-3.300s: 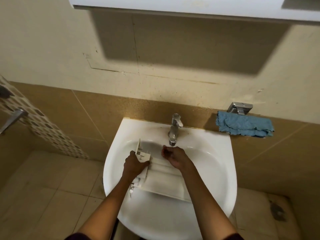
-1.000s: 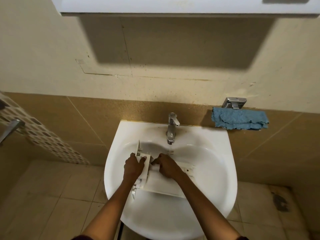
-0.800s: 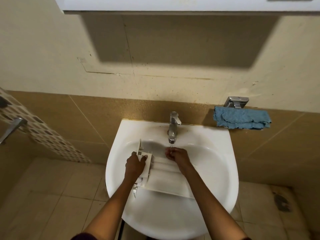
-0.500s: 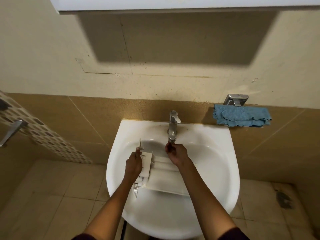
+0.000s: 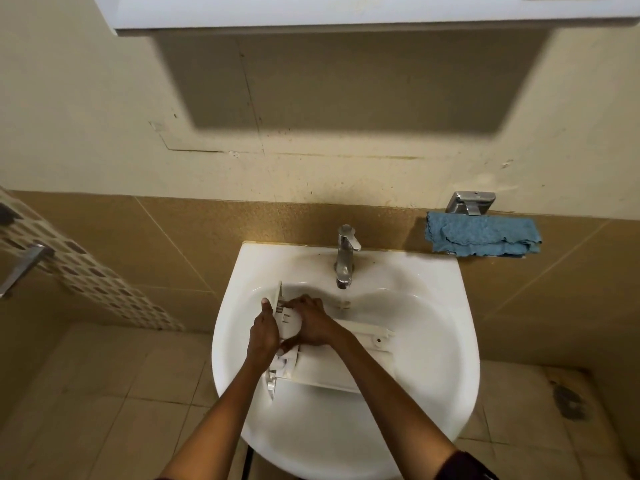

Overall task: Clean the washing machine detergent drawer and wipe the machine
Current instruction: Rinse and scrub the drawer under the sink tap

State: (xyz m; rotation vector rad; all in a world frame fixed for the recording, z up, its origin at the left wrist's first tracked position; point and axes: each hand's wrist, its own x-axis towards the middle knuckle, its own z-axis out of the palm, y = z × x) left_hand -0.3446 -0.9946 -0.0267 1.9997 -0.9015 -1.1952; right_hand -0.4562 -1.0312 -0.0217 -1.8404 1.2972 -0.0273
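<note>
A white plastic detergent drawer [image 5: 341,362] lies across the bowl of a white wall-hung sink [image 5: 433,341], its front panel at the left end. My left hand [image 5: 265,336] grips that front panel from the left side. My right hand [image 5: 311,322] rests on the drawer's left end beside the panel, fingers bent over the plastic, touching the left hand. A thin stream of water falls from the chrome tap [image 5: 344,258] into the bowl, just right of the hands.
A folded blue cloth [image 5: 483,239] lies on the tile ledge right of the sink, below a chrome wall fitting [image 5: 471,202]. A white cabinet [image 5: 346,8] hangs overhead. A metal handle [image 5: 20,268] sticks out at the far left. Tiled floor lies below.
My right hand has left the water under the tap and moved left and down onto the drawer's front end. The left hand keeps its hold on the panel.
</note>
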